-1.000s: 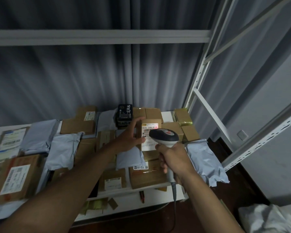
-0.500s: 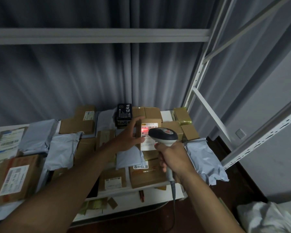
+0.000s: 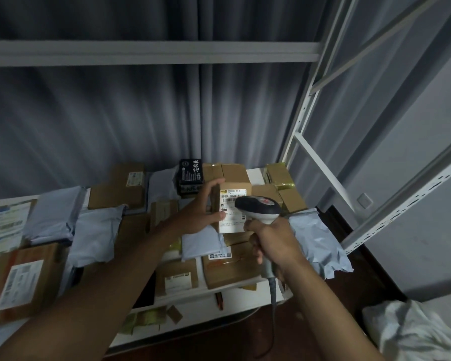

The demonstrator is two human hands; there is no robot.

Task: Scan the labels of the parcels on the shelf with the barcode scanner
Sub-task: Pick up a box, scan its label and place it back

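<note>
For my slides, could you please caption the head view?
Left hand tilts a box; right hand aims the scanner.

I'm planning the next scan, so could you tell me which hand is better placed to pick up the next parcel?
Probably the left hand: it only grips the box and can set it down. The right hand grips the scanner.

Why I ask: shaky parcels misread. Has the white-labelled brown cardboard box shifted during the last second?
No. The brown cardboard box sits just right of the black printed box, as before.
</note>
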